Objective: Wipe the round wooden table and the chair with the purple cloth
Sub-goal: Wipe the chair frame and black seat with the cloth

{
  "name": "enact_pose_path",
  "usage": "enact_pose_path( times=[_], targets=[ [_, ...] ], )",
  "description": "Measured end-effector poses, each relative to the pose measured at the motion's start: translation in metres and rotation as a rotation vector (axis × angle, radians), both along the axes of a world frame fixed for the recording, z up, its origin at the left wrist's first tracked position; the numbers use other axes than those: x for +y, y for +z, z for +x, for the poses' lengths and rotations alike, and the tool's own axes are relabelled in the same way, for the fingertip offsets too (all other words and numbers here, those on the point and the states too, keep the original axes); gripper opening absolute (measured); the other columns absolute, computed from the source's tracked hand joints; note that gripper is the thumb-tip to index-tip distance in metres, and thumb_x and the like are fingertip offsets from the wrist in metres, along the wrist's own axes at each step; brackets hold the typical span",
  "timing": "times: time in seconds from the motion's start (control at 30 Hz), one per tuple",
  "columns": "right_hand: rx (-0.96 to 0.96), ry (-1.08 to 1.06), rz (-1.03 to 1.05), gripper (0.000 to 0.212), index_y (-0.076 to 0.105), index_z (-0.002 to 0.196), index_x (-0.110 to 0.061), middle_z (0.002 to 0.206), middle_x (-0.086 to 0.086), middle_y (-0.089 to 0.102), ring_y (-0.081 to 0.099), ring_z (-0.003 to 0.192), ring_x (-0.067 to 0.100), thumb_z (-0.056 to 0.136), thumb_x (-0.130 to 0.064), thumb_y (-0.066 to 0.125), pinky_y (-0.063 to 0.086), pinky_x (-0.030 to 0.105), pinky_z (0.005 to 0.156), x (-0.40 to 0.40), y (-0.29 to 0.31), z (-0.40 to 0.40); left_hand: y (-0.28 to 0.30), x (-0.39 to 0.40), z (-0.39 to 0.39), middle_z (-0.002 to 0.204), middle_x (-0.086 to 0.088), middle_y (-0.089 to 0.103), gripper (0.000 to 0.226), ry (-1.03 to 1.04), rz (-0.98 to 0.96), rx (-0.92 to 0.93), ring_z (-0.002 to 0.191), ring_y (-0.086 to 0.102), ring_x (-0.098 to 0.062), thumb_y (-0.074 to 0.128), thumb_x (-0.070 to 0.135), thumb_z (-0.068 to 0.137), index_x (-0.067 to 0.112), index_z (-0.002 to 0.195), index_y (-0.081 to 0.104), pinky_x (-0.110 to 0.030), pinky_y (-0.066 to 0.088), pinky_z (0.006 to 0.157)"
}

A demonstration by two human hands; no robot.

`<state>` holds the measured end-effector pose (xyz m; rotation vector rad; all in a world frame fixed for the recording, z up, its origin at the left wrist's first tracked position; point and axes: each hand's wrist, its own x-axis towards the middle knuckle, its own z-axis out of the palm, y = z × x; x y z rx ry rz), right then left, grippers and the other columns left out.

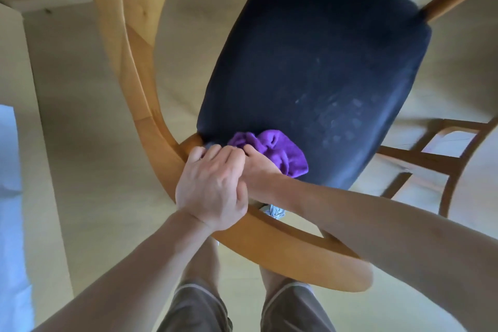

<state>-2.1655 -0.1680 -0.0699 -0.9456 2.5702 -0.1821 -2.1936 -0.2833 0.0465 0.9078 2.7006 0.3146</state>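
I look straight down on a wooden chair with a dark blue padded seat (310, 67) and a curved wooden backrest rail (283, 248) nearest me. The crumpled purple cloth (275, 149) lies on the seat's near left corner. My right hand (258, 172) reaches over the rail and grips the cloth against the seat. My left hand (213, 188) rests on top of the backrest rail, fingers curled over it and partly covering my right hand. A pale wooden table edge (129, 16) curves along the upper left.
A second wooden chair (442, 159) stands to the right, close to the seat. Beige floor lies all around. My legs in brown shorts (242, 310) stand directly behind the backrest. A pale wall or furniture edge runs down the left side.
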Motion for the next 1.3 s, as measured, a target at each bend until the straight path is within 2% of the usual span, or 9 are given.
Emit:
enact_pose_path(
  times=[0.1, 0.3, 0.4, 0.53, 0.63, 0.8, 0.97, 1.13, 1.3],
  targets=[
    [-0.157, 0.094, 0.090, 0.041, 0.069, 0.109, -0.035, 0.129, 0.000, 0.054, 0.039, 0.113, 0.029, 0.072, -0.032, 0.085, 0.040, 0.043, 0.092, 0.055, 0.001, 0.042, -0.004, -0.002, 0.000, 0.068, 0.002, 0.048, 0.007, 0.010, 0.016, -0.006, 0.064, 0.043, -0.019, 0.053, 0.018, 0.079, 0.017, 0.074, 0.048, -0.032, 0.038, 0.067],
    [-0.445, 0.010, 0.231, 0.032, 0.065, 0.110, -0.040, 0.126, -0.008, 0.048, 0.039, 0.117, 0.024, 0.082, -0.026, 0.072, 0.037, 0.041, 0.097, 0.162, 0.022, 0.072, -0.001, -0.001, 0.000, 0.067, 0.000, 0.060, 0.012, 0.012, -0.016, -0.073, 0.064, 0.053, -0.017, 0.064, 0.027, 0.076, 0.019, 0.072, 0.055, -0.034, 0.050, 0.070],
    [-0.508, -0.259, 0.203, 0.036, 0.068, 0.109, -0.044, 0.123, -0.013, 0.048, 0.040, 0.120, 0.020, 0.079, -0.023, 0.072, 0.039, 0.039, 0.102, 0.200, 0.036, 0.053, 0.002, 0.001, 0.000, 0.065, 0.001, 0.060, 0.013, 0.008, -0.017, -0.097, 0.061, 0.052, -0.015, 0.064, 0.028, 0.074, 0.020, 0.069, 0.055, -0.033, 0.050, 0.068],
    [-0.216, -1.013, -0.107, 0.061, 0.071, 0.124, -0.030, 0.129, 0.007, 0.053, 0.045, 0.118, 0.034, 0.071, 0.000, 0.072, 0.045, 0.045, 0.098, 0.245, 0.042, 0.016, 0.002, 0.002, 0.000, 0.065, 0.001, 0.061, 0.013, 0.001, -0.009, -0.087, 0.061, 0.050, -0.013, 0.064, 0.029, 0.073, 0.021, 0.068, 0.056, -0.031, 0.048, 0.068],
    [0.017, -1.262, -0.011, 0.063, 0.063, 0.134, -0.028, 0.133, 0.015, 0.048, 0.040, 0.120, 0.042, 0.075, -0.006, 0.068, 0.042, 0.050, 0.101, 0.255, 0.031, -0.011, 0.001, 0.002, 0.000, 0.064, 0.001, 0.060, 0.013, -0.010, -0.007, -0.072, 0.062, 0.046, -0.012, 0.064, 0.028, 0.073, 0.020, 0.067, 0.055, -0.031, 0.047, 0.066],
    [-0.014, -1.353, 0.126, 0.073, 0.052, 0.137, -0.025, 0.132, 0.015, 0.047, 0.042, 0.119, 0.044, 0.068, -0.008, 0.069, 0.039, 0.053, 0.098, 0.207, 0.005, 0.004, 0.000, 0.002, 0.001, 0.064, 0.001, 0.059, 0.013, -0.035, -0.014, -0.066, 0.061, 0.047, -0.013, 0.061, 0.028, 0.075, 0.022, 0.068, 0.051, -0.028, 0.043, 0.066],
    [-0.190, -1.133, -0.008, 0.065, 0.056, 0.134, -0.030, 0.129, 0.004, 0.051, 0.043, 0.118, 0.034, 0.074, -0.010, 0.069, 0.040, 0.046, 0.096, 0.136, 0.006, 0.079, 0.003, 0.003, 0.001, 0.064, 0.003, 0.056, 0.012, -0.034, -0.021, -0.076, 0.060, 0.044, -0.012, 0.058, 0.026, 0.076, 0.023, 0.068, 0.050, -0.027, 0.037, 0.065],
    [-0.382, -0.917, -0.156, 0.048, 0.075, 0.111, -0.028, 0.110, -0.001, 0.063, 0.053, 0.109, 0.028, 0.068, -0.005, 0.071, 0.045, 0.040, 0.092, 0.166, 0.019, 0.096, 0.002, 0.001, 0.001, 0.063, 0.005, 0.055, 0.011, -0.034, -0.037, -0.082, 0.058, 0.047, -0.014, 0.057, 0.025, 0.076, 0.023, 0.068, 0.050, -0.028, 0.042, 0.060],
    [0.109, -1.550, -0.241, 0.062, 0.068, 0.124, -0.019, 0.118, 0.011, 0.060, 0.049, 0.110, 0.039, 0.065, -0.001, 0.061, 0.047, 0.044, 0.092, 0.228, 0.023, 0.062, -0.001, -0.001, 0.001, 0.064, 0.005, 0.055, 0.010, -0.060, -0.040, -0.071, 0.059, 0.048, -0.015, 0.057, 0.025, 0.076, 0.023, 0.068, 0.051, -0.027, 0.043, 0.060]
  ],
)
